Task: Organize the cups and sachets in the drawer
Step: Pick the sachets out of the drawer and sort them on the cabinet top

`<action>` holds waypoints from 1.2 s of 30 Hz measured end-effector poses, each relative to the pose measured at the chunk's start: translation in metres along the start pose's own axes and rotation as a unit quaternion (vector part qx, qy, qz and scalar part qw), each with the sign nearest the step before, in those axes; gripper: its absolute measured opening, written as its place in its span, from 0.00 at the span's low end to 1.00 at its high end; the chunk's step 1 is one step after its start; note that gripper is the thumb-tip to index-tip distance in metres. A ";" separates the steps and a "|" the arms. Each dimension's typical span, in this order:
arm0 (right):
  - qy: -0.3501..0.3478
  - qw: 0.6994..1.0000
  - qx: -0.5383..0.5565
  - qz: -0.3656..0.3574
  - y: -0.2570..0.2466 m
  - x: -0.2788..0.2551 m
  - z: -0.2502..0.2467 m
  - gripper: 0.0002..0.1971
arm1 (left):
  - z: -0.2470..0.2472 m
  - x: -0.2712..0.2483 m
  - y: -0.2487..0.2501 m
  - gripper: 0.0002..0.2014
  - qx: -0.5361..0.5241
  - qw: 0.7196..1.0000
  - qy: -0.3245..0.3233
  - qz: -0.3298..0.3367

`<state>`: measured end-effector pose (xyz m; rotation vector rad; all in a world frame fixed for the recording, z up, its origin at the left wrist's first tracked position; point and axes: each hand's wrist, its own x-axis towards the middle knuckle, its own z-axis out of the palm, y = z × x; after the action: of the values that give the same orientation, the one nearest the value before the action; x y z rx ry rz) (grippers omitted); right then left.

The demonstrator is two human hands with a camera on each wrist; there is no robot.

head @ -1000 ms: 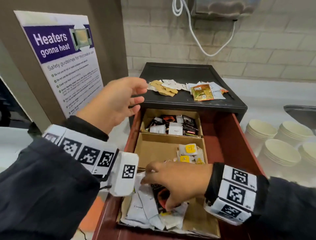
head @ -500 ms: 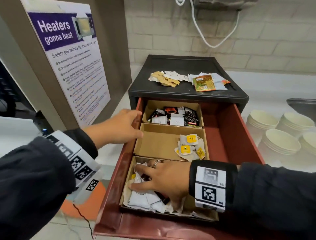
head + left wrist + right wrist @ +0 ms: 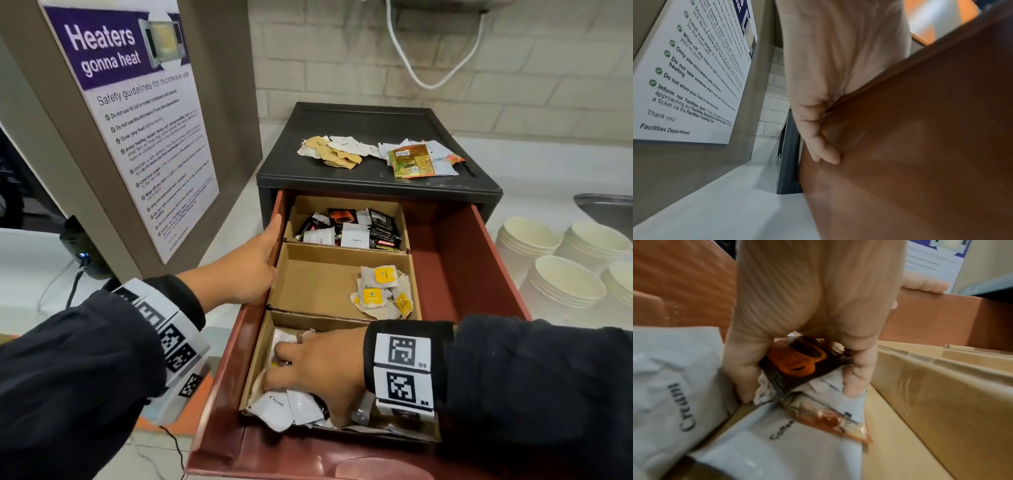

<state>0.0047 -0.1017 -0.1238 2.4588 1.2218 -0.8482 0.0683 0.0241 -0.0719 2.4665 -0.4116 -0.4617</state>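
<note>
The left hand [image 3: 255, 263] has been brought down from the air onto the drawer [image 3: 455, 274] rim at nine o'clock, fingers flat, apparently bracing it. A black-and-orange sachet [image 3: 797, 360] is pinched by the right hand [image 3: 318, 370] in the nearest compartment, at six o'clock; sorting can proceed.

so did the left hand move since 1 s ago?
Yes. The left hand came down and toward the person: it was up by the cabinet top, now it rests on the drawer's left wall.
</note>
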 end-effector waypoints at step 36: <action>0.324 0.883 0.340 -0.010 0.031 -0.074 -0.025 0.13 | -0.035 -0.015 0.029 0.31 0.037 0.999 0.006 0.010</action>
<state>0.0041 -0.1558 -0.0597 3.5081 1.2860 -0.5096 0.0640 0.0244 -0.0237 2.5327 -0.4565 -0.4310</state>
